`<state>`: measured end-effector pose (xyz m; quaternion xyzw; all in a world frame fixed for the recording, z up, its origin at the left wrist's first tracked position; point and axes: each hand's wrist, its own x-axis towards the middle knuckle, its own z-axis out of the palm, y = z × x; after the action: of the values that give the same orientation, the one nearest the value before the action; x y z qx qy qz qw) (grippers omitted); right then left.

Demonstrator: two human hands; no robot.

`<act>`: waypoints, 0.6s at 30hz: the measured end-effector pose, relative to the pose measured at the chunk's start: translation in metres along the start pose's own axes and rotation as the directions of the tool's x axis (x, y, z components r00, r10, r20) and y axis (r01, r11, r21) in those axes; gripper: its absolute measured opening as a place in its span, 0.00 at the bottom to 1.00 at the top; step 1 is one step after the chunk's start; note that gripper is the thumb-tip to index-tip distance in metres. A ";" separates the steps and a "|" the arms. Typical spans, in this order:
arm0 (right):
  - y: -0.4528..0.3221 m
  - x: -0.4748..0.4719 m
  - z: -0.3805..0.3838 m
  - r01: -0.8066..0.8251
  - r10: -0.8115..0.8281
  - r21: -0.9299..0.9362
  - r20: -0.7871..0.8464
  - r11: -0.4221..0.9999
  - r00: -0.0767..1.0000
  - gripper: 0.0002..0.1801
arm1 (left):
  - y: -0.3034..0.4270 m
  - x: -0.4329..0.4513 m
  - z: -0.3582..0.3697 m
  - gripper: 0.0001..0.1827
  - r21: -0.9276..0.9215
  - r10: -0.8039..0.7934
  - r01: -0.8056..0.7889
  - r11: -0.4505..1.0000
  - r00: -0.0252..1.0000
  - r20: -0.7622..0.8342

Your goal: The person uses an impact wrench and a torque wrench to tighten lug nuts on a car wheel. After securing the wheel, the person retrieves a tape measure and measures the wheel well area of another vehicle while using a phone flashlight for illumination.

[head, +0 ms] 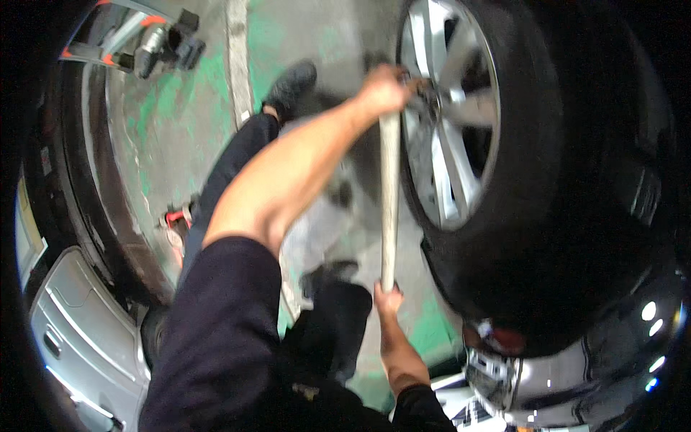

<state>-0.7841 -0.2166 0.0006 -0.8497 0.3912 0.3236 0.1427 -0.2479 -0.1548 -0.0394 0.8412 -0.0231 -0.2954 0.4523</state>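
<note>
A long pale bar or pipe [390,200] runs from the hub of a car wheel down towards my body. My left hand [384,90] grips its upper end, close to the lug area of the silver alloy rim [444,173]. Blur hides how the bar's head meets the wheel. My right hand [388,298] is wrapped around the lower end of the bar. The black tyre [526,135] surrounds the rim, to the right of both hands.
A dark car body [561,378] with a red tail light [505,339] curves along the lower right. On the left are a silver vehicle [89,324], a red object [175,217] on the green-grey floor [173,113], and a grey-orange frame [127,32] beside dark tools [189,51].
</note>
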 end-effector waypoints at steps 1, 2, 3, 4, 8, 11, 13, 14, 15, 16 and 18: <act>-0.004 -0.007 -0.007 0.071 -0.045 0.246 -0.110 0.967 0.993 0.25 | 0.000 -0.002 -0.003 0.34 -0.011 0.049 -0.049 0.999 0.998 -0.033; -0.014 -0.011 -0.016 -0.139 0.122 0.353 0.069 0.925 0.990 0.25 | 0.001 -0.005 -0.008 0.35 -0.029 0.057 -0.057 0.998 0.998 0.006; -0.019 -0.030 -0.036 -0.178 0.162 0.276 0.079 0.944 0.984 0.26 | 0.003 -0.005 -0.016 0.36 -0.042 -0.038 0.041 0.998 0.997 0.064; -0.017 -0.057 -0.068 -0.281 0.262 0.121 0.148 0.952 0.954 0.26 | 0.007 -0.010 -0.027 0.37 -0.110 -0.072 0.089 0.990 0.986 0.153; -0.015 -0.189 -0.179 -0.185 0.177 0.028 0.174 0.982 0.969 0.26 | 0.005 -0.062 -0.050 0.34 -0.106 -0.243 0.253 0.962 0.965 0.097; -0.036 -0.256 -0.257 -0.427 0.446 -0.131 0.322 0.895 0.835 0.26 | 0.010 -0.094 -0.029 0.32 -0.115 -0.278 0.306 0.945 0.937 0.213; -0.073 -0.262 -0.319 -0.409 0.428 -0.127 0.231 0.904 0.874 0.27 | 0.014 -0.097 -0.012 0.32 -0.125 -0.268 0.310 0.942 0.924 0.271; -0.099 -0.260 -0.362 -0.427 0.452 -0.166 0.157 0.889 0.878 0.27 | 0.016 -0.094 -0.003 0.30 -0.190 -0.282 0.348 0.918 0.910 0.305; -0.125 -0.250 -0.411 -0.516 0.523 -0.112 0.312 0.849 0.793 0.27 | 0.017 -0.090 0.003 0.29 -0.210 -0.334 0.439 0.874 0.856 0.395; -0.155 -0.239 -0.463 -0.637 0.621 -0.141 0.456 0.758 0.638 0.28 | 0.019 -0.084 0.006 0.27 -0.259 -0.364 0.493 0.831 0.832 0.419; -0.220 -0.229 -0.550 -0.361 0.353 -0.080 0.484 0.929 0.801 0.30 | 0.021 -0.075 0.011 0.22 -0.400 -0.398 0.688 0.606 0.697 0.596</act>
<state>-0.4876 -0.2148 0.5624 -0.6495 0.4973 0.5461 0.1804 -0.3104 -0.1524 0.0082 0.5256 0.2324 -0.5986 0.5581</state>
